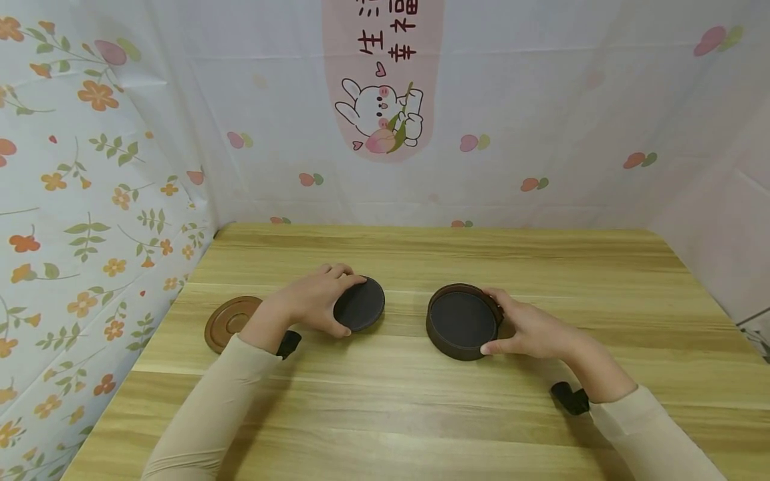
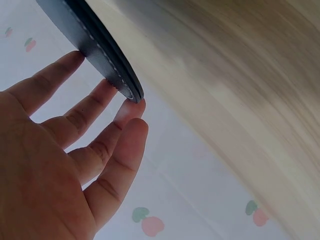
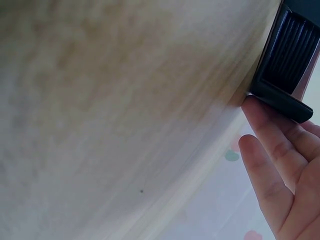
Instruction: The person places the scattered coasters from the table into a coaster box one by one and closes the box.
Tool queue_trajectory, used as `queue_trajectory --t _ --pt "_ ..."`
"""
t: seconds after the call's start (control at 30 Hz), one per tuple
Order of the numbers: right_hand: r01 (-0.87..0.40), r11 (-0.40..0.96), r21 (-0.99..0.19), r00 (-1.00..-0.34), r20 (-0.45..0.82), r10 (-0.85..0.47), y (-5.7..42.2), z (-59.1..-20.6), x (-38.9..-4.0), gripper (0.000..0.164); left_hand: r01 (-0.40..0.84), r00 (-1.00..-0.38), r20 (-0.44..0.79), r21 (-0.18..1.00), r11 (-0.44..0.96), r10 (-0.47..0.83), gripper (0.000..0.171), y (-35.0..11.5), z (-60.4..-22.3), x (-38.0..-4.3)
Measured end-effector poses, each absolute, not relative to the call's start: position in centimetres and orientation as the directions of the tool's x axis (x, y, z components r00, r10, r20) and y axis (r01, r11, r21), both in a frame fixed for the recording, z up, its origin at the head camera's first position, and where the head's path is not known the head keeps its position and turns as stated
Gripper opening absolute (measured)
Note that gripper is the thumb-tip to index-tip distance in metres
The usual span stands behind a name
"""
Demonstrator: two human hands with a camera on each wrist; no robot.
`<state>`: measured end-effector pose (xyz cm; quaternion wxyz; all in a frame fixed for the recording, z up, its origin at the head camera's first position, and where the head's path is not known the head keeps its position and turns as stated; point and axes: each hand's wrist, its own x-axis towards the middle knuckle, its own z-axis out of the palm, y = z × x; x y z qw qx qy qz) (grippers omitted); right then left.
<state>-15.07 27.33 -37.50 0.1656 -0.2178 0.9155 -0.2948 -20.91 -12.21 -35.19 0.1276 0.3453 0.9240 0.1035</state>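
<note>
My left hand (image 1: 319,299) pinches a round black coaster (image 1: 361,306) by its edge, thumb on the near side and fingers on the far side. Light stitching runs along the rim of this coaster (image 2: 95,45) in the left wrist view. To its right, a round dark-brown coaster holder (image 1: 460,351) stands on the table with a black stitched disc (image 1: 463,319) inside. My right hand (image 1: 529,327) grips the holder's right side between thumb and fingers. Through a side gap in the holder (image 3: 282,102), stacked dark edges (image 3: 290,50) show in the right wrist view.
A brown round lid-like disc (image 1: 219,324) with a raised ring lies at the left, partly behind my left forearm. Everything rests on a wood-grain table (image 1: 385,414). A patterned white cloth (image 1: 271,120) hangs behind it and along the left side.
</note>
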Motion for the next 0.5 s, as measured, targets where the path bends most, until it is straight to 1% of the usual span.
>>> queue_trajectory --t 0.13,0.5 --pt "-0.307 0.737 -0.602 -0.851 -0.173 -0.496 27.4 -37.5 -15.1 0.109 0.619 -0.718 -0.166 0.291 0.729 0.676 0.089 -11.6 -34.8 -20.7" --pt "-0.293 0.742 -0.603 -0.851 -0.190 -0.490 27.3 -37.4 -15.0 0.109 0.666 -0.684 -0.150 0.272 0.695 0.714 0.090 -9.8 -34.2 -20.1"
